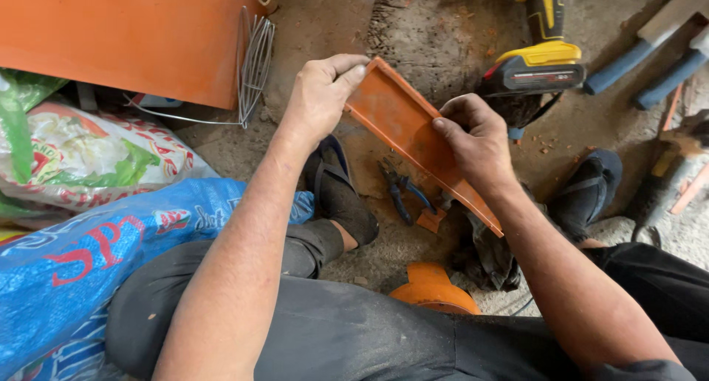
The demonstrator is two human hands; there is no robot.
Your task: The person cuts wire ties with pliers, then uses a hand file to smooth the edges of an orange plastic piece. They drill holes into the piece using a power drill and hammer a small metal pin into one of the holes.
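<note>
I hold a long orange metal piece (pixel 402 122) with folded-up edges, slanting from upper left to lower right above the dirt floor. My left hand (pixel 321 93) grips its upper end, thumb pressed on the rim. My right hand (pixel 476 141) clasps its middle from the right side, fingers over the edge. Below the piece lie blue-handled pliers (pixel 399 189) and a small orange scrap (pixel 430 220) on the ground, between my two sandalled feet.
A yellow and black cordless drill (pixel 539 56) lies at the top right, with blue-handled tools (pixel 650 63) beside it. A large orange sheet (pixel 125 34) and a wire coil (pixel 255 63) sit top left. Printed sacks (pixel 88 204) are piled at left. An orange rounded part (pixel 432 289) rests by my knee.
</note>
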